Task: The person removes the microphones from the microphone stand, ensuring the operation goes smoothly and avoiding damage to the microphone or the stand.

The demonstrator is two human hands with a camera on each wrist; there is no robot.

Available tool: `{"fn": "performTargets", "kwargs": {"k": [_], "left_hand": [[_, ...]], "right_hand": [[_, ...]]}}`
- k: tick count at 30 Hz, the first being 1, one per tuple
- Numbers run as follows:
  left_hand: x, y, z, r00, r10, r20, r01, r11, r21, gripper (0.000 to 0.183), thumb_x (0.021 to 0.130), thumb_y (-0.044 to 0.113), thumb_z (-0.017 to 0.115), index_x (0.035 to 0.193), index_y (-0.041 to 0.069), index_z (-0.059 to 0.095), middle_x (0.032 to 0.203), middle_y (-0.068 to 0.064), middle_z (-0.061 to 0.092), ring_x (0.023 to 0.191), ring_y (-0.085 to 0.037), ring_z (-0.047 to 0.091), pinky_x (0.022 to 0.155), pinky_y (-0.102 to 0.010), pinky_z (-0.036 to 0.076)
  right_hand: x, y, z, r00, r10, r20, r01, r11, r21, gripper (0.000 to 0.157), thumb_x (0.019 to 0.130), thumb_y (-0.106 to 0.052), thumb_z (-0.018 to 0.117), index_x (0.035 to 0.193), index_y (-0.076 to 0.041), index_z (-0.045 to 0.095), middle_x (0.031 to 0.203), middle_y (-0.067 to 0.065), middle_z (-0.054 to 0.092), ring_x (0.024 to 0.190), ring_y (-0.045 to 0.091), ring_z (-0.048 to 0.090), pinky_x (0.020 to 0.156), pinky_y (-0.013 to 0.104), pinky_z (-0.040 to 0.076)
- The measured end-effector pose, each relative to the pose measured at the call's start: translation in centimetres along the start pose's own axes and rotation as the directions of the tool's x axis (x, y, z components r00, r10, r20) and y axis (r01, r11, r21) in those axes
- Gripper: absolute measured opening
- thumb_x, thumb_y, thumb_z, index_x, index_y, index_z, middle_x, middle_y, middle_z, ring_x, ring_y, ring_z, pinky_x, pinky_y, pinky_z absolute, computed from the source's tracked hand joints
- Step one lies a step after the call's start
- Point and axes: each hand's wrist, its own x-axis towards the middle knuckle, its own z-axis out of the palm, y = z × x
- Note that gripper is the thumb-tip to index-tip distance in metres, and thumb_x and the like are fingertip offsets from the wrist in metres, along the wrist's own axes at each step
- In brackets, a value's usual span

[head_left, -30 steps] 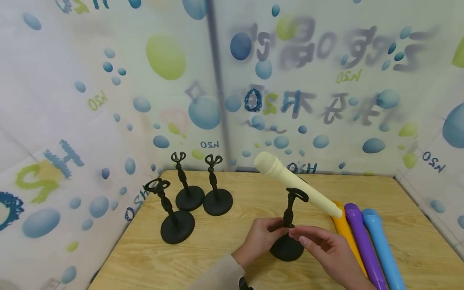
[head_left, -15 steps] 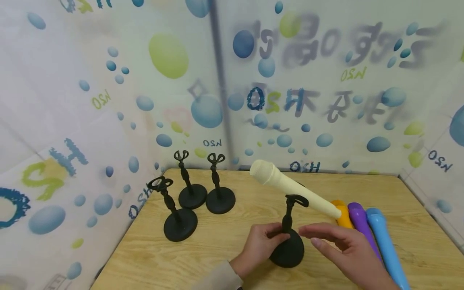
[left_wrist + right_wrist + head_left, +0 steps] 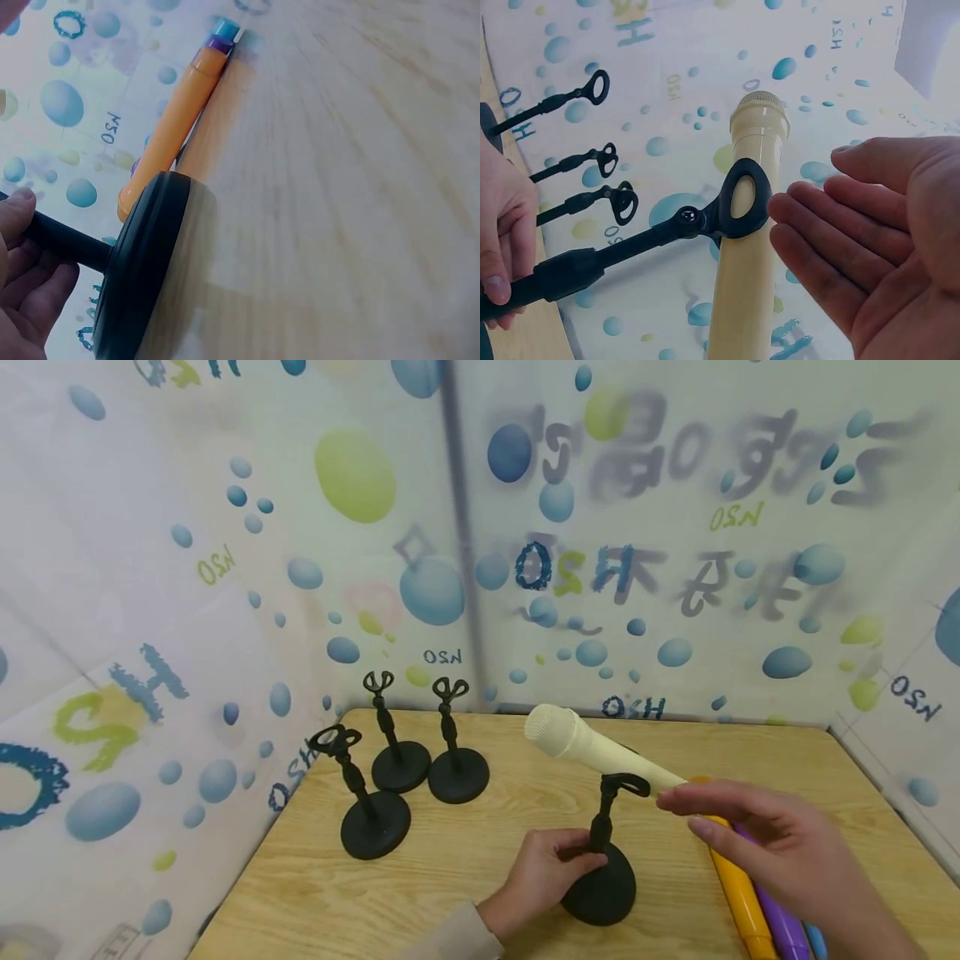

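Observation:
My left hand [image 3: 536, 877] grips the lower pole of a black desktop microphone stand, just above its round base [image 3: 603, 893]. In the left wrist view that base [image 3: 146, 270] shows almost edge-on, close over the wood. A cream microphone [image 3: 600, 750] sits slantwise in the stand's clip [image 3: 759, 199], its mesh head up to the left and its tail down to the right. Beside the tail is my right hand [image 3: 780, 839], fingers extended and thumb apart. In the right wrist view its fingertips [image 3: 784, 210] come right at the clip's edge, with nothing in the palm.
Three more black stands, one of them a nearer stand [image 3: 375, 822], stand at the table's left with bare clips. Orange [image 3: 738, 893], purple [image 3: 776, 918] and blue [image 3: 816, 941] microphones lie at the right, partly behind my right hand. A patterned curtain [image 3: 480, 527] rises behind the wooden table [image 3: 435, 902].
My right hand has left the stand's pole and moved right and up to the cream microphone's tail. The held stand and microphone sit slightly lower in view; my left hand keeps its grip.

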Motion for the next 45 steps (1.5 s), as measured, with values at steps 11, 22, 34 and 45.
{"fn": "performTargets", "kwargs": {"k": [11, 22, 34, 45], "left_hand": [[-0.1, -0.2, 0.0, 0.993, 0.08, 0.089, -0.084, 0.996, 0.04, 0.028, 0.102, 0.013, 0.075, 0.127, 0.0, 0.078, 0.123, -0.011, 0.081, 0.118, -0.005, 0.073, 0.096, -0.017, 0.057], [0.2, -0.2, 0.6, 0.988, 0.085, 0.128, -0.081, 0.996, -0.034, 0.03, 0.102, 0.012, 0.075, 0.127, -0.003, 0.077, 0.122, -0.015, 0.081, 0.12, -0.008, 0.073, 0.097, -0.016, 0.056], [0.3, 0.2, 1.3, 0.99, 0.072, 0.125, -0.067, 0.997, -0.038, 0.029, 0.102, 0.012, 0.075, 0.128, -0.001, 0.078, 0.118, -0.014, 0.082, 0.118, -0.005, 0.073, 0.096, -0.015, 0.056], [0.3, 0.1, 1.8, 0.989, 0.068, 0.128, -0.062, 0.997, -0.05, 0.029, 0.102, 0.013, 0.075, 0.126, -0.002, 0.078, 0.116, -0.015, 0.082, 0.115, -0.004, 0.072, 0.095, -0.015, 0.056]], "right_hand": [[2.4, -2.0, -0.3, 0.995, -0.057, -0.077, 0.051, 0.995, -0.08, 0.039, 0.098, 0.009, 0.072, 0.127, -0.016, 0.078, 0.123, -0.003, 0.082, 0.115, 0.001, 0.074, 0.093, 0.012, 0.056], [4.9, -2.5, -0.1, 0.989, -0.145, -0.036, 0.142, 0.988, -0.067, 0.043, 0.095, 0.009, 0.075, 0.134, -0.01, 0.075, 0.135, -0.011, 0.076, 0.12, -0.003, 0.07, 0.096, 0.01, 0.055], [7.0, -2.7, 0.8, 0.965, -0.261, 0.035, 0.262, 0.964, -0.054, 0.047, 0.09, 0.006, 0.082, 0.134, -0.011, 0.075, 0.131, -0.016, 0.075, 0.118, -0.001, 0.071, 0.098, 0.012, 0.055], [7.6, -3.1, 1.4, 0.966, -0.245, 0.078, 0.251, 0.965, -0.08, 0.052, 0.088, 0.001, 0.086, 0.137, -0.015, 0.074, 0.128, 0.003, 0.078, 0.108, 0.001, 0.072, 0.091, 0.015, 0.059]]}}
